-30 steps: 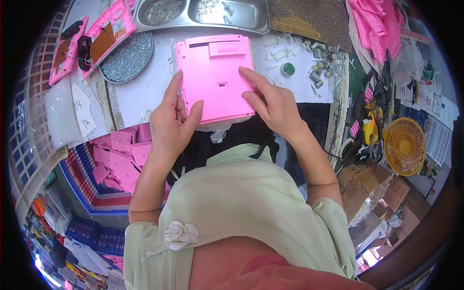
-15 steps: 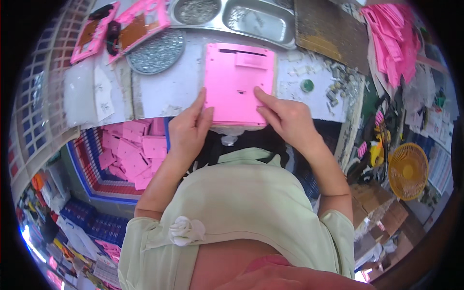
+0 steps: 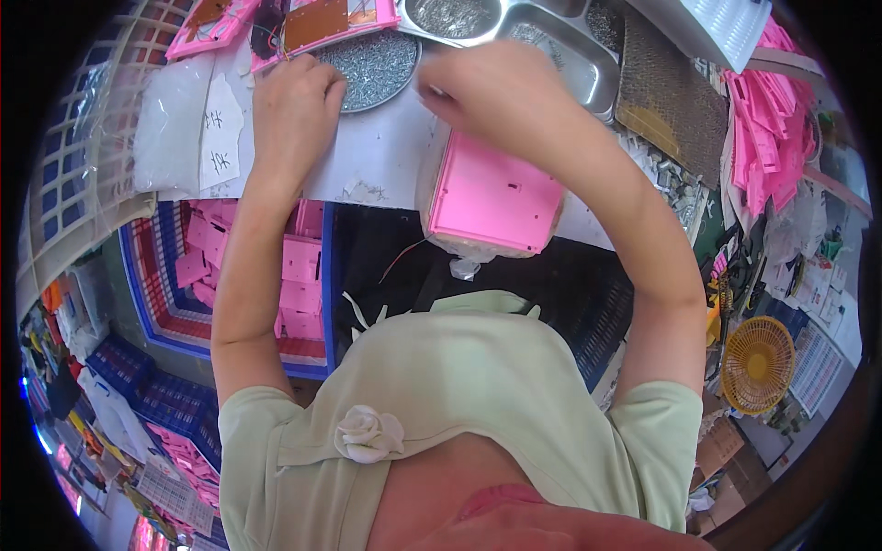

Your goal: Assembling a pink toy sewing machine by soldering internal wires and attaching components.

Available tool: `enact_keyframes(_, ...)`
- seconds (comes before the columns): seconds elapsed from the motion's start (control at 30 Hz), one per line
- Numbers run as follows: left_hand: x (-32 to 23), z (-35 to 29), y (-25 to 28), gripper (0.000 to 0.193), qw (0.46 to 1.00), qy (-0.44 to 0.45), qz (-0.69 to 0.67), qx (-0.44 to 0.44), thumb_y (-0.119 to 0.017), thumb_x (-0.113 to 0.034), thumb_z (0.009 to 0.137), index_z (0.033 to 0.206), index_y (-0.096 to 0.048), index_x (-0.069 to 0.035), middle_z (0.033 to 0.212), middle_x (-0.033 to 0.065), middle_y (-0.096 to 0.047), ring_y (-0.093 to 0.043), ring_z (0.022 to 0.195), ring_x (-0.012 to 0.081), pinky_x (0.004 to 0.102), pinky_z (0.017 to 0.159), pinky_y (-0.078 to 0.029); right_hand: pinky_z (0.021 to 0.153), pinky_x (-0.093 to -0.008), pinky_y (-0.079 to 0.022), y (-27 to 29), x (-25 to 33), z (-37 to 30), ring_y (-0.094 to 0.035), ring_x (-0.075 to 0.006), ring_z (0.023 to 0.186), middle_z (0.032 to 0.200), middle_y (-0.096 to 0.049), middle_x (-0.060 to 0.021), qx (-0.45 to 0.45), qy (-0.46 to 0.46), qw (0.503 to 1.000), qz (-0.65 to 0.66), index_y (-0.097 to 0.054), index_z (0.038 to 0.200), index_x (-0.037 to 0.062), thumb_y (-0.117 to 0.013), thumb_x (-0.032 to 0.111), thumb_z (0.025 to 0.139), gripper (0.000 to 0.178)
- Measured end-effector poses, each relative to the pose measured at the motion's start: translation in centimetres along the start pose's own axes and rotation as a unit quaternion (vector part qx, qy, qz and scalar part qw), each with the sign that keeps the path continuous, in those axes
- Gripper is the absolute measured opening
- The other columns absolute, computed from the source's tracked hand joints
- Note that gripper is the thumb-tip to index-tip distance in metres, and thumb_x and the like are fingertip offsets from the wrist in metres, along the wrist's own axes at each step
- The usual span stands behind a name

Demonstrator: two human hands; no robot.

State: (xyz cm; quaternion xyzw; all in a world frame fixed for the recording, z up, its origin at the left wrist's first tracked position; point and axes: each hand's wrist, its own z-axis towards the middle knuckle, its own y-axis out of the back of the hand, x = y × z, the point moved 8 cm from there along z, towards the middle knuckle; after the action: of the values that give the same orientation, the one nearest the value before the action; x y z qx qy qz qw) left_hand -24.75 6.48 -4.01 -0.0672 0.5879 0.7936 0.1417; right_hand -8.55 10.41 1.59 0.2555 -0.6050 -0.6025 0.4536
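- A white lattice basket (image 3: pixel 69 151) stood at the far left, with stacked blue crates (image 3: pixel 179 395) lower down in the room.
- A clear plastic bag (image 3: pixel 170 124) lay on the worktop (image 3: pixel 372 156), which was pale and scuffed.
- Just beside the bag, a torn white slip (image 3: pixel 220 129) bore large, dark handwritten characters.
- Below the worktop's near edge, a blue-rimmed crate (image 3: pixel 328 308) held pink parts (image 3: pixel 300 257).
- The left hand (image 3: pixel 294 106) was at the lower edge of a pink frame (image 3: pixel 386 13) with a brown board; its fingers were bent close together, and whether they held anything I could not tell.
- A round dish (image 3: pixel 404 95) of small metal pieces lay partly under that frame.
- A pink panel (image 3: pixel 501 193) rested near the worktop's front edge, partly hidden by the right forearm.
- The right hand (image 3: pixel 496 83), blurred, was over the near side of a metal tray (image 3: pixel 581 81); its fingers were curled, their grip unclear.
- A brown mat (image 3: pixel 675 101) lay right of the tray.
- Farther right were piled pink pieces (image 3: pixel 772 138), a yellow basket (image 3: pixel 757 365) and a printed sheet (image 3: pixel 827 358), its rows too small to read.
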Motion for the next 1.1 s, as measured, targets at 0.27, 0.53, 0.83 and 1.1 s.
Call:
enact_keyframes(0.27, 0.8, -0.4, -0.5, 0.026, 0.997, 0.056, -0.026, -0.043, -0.073, -0.023, 0.089, 0.075, -0.063, -0.003, 0.082, 0.0129, -0.062, -0.062, 0.081, 0.0347, 0.0467, 0.070, -0.049, 0.073, -0.0406, -0.060, -7.6, 0.0, 7.3, -0.075, -0.0270, 0.084, 0.086, -0.075, -0.0134, 0.119, 0.009, 0.988, -0.097, -0.076, 0.076, 0.0065, -0.063, 0.014, 0.083, 0.016)
enact_keyframes(0.53, -1.2, -1.8, 1.9, 0.023, 0.981, 0.078, -0.176, -0.009, -0.076, -0.018, 0.087, 0.076, -0.064, -0.001, 0.078, 0.0116, -0.060, -0.060, 0.074, 0.0313, 0.0420, 0.066, -0.047, 0.069, -0.0398, -0.059, -7.5, -0.1, 8.6, -0.073, -0.0251, 0.077, 0.086, -0.075, -0.0125, 0.085, 0.032, 0.992, -0.089, -0.076, 0.085, 0.0072, -0.065, 0.015, 0.085, 0.013)
enact_keyframes(0.83, -5.8, -4.3, 0.7, 0.024, 0.962, 0.077, -0.257, 0.059, -0.071, -0.016, 0.093, 0.079, -0.064, 0.002, 0.074, 0.0145, -0.055, -0.055, 0.066, 0.0302, 0.0378, 0.061, -0.044, 0.067, -0.0417, -0.059, -6.5, 0.1, 9.1, -0.074, -0.0296, 0.082, 0.088, -0.074, -0.0150, 0.003, 0.049, 0.998, -0.028, -0.077, 0.082, 0.0053, -0.061, 0.014, 0.086, 0.018)
enact_keyframes(1.1, -6.6, -3.0, -1.8, 0.020, 0.857, 0.144, -0.476, 0.131, -0.070, -0.014, 0.094, 0.085, -0.064, 0.002, 0.077, 0.0074, -0.059, -0.050, 0.071, 0.0151, 0.0292, 0.065, -0.043, 0.066, -0.0318, -0.055, 3.2, -7.2, -3.5, -0.065, -0.0143, 0.067, 0.081, -0.071, -0.0061, -0.107, -0.143, 0.950, 0.255, -0.071, 0.096, 0.0046, -0.067, 0.014, 0.094, 0.010)
